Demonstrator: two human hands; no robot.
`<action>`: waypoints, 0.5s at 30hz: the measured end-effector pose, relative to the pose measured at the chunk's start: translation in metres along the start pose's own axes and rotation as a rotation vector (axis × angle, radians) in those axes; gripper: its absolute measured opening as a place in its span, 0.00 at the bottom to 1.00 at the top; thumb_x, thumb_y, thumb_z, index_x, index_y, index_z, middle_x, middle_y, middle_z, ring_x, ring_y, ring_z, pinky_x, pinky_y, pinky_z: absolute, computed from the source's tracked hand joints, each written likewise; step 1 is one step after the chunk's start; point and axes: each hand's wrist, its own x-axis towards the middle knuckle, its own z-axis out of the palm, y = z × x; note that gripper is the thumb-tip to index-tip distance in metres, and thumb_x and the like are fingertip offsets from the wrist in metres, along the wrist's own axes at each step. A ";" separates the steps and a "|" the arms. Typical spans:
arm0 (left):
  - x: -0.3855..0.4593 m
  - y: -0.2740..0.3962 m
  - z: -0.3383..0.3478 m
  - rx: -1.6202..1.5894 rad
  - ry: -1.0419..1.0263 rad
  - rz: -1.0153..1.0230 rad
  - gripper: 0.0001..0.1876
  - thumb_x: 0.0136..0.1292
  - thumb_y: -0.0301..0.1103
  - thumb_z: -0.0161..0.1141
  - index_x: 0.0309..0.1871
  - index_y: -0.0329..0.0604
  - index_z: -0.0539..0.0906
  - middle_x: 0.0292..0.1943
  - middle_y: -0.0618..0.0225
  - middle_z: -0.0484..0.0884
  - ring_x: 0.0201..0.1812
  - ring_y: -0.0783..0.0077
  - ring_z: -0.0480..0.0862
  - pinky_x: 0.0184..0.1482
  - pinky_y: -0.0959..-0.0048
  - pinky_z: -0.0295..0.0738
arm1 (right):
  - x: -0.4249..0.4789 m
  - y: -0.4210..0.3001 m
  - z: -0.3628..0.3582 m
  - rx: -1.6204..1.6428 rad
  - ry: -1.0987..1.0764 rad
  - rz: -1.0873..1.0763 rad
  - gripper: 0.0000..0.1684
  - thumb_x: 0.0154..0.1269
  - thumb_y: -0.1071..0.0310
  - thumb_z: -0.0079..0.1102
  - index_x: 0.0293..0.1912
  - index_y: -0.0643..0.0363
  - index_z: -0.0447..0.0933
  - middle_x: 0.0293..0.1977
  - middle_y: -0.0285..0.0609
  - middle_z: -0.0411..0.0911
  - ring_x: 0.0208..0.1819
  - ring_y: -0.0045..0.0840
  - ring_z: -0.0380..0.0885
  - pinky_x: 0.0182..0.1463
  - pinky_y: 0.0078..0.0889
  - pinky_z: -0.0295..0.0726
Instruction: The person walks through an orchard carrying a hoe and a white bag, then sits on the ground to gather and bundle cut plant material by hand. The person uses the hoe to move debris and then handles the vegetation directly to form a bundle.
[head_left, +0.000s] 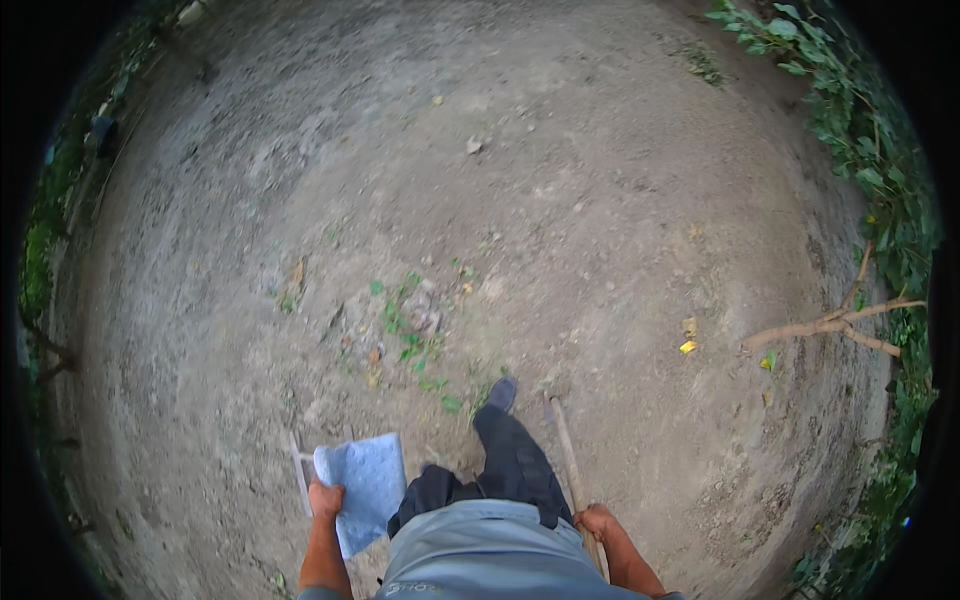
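Observation:
Low at my left side, my left hand (325, 498) grips the edge of a light blue padded thing (367, 480), probably the cushioned seat of a small stool. Thin pale legs or bars (298, 461) stick out beyond its far left side. On the other side, my right hand (593, 519) is closed round the wooden handle (568, 450) of a long tool that looks like a hoe. Its dark metal head (549, 409) hangs near the ground ahead of my foot, partly blurred. The handle's rear end passes beside my body.
Bare, uneven soil (525, 225) stretches ahead. A patch of small green weeds (409, 337) grows before my dark shoe (502, 394). A trunk with forked branches (817, 328) leans at the right, below leafy growth (862, 127). More greenery (37, 270) lines the left rim.

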 end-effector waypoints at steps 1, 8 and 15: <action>0.009 0.022 0.001 0.027 0.019 -0.010 0.23 0.40 0.31 0.64 0.44 0.32 0.77 0.38 0.44 0.82 0.44 0.46 0.82 0.48 0.61 0.76 | 0.010 -0.015 -0.006 -0.034 0.054 0.011 0.22 0.42 0.71 0.69 0.37 0.77 0.76 0.27 0.50 0.77 0.22 0.33 0.75 0.22 0.37 0.74; 0.068 0.141 0.017 -0.106 0.016 0.131 0.21 0.40 0.28 0.65 0.41 0.32 0.77 0.36 0.47 0.83 0.40 0.50 0.84 0.45 0.61 0.76 | 0.016 -0.090 -0.037 0.188 -0.014 0.008 0.26 0.44 0.66 0.69 0.38 0.80 0.76 0.31 0.50 0.78 0.24 0.32 0.76 0.21 0.38 0.71; 0.160 0.282 0.035 0.046 -0.049 0.140 0.22 0.39 0.28 0.64 0.43 0.32 0.78 0.36 0.47 0.83 0.41 0.50 0.84 0.46 0.62 0.77 | 0.128 -0.093 -0.033 0.026 -0.014 0.062 0.30 0.44 0.65 0.67 0.41 0.83 0.75 0.38 0.53 0.79 0.37 0.35 0.78 0.36 0.40 0.77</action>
